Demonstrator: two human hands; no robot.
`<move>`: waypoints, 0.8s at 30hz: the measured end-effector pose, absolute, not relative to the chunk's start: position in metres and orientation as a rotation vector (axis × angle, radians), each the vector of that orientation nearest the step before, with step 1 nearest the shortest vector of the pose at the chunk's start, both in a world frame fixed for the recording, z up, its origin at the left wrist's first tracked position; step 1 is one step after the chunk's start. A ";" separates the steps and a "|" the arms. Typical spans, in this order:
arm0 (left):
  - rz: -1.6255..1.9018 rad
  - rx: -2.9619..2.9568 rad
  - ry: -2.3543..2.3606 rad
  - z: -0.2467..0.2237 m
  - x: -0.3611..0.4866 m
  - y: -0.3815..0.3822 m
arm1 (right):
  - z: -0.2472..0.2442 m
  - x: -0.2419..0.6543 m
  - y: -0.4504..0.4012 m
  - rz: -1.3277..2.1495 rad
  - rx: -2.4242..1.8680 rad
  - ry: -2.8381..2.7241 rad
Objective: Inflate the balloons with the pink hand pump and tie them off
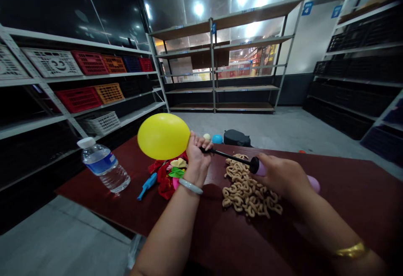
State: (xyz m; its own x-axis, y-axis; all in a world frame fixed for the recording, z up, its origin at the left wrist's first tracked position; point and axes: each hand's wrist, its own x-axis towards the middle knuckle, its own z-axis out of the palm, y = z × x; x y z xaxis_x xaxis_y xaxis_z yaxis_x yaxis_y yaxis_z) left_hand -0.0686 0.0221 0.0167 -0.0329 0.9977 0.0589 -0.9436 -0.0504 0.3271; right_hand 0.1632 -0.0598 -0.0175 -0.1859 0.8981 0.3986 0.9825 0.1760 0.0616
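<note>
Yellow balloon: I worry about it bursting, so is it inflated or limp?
Inflated: the yellow balloon is round and smooth, its neck end at the left hand. How close to bursting, I cannot tell.

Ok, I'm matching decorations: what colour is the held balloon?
The balloon is bright yellow, clearest in the head view.

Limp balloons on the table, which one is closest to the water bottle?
The blue one, at the far left of the bunch, its narrow neck toward the table's near side; the green, pink and pale yellow ones lie farther right.
</note>
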 end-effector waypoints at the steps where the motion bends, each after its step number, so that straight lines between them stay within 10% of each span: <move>1: 1.616 0.305 0.217 0.018 -0.071 0.023 | -0.019 0.169 -0.057 -0.458 -1.797 -2.180; 24: 1.407 0.404 0.237 -0.019 0.009 -0.023 | -0.018 0.131 -0.072 -0.406 -1.823 -2.171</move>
State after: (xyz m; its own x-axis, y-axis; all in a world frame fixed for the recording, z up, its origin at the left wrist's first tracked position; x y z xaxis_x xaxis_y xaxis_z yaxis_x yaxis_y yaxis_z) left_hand 0.0095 -0.0228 -0.0193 0.1557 0.9848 0.0764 -0.9054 0.1114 0.4097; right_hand 0.1313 -0.0721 -0.0179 -0.1669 0.9077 0.3849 0.9855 0.1660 0.0359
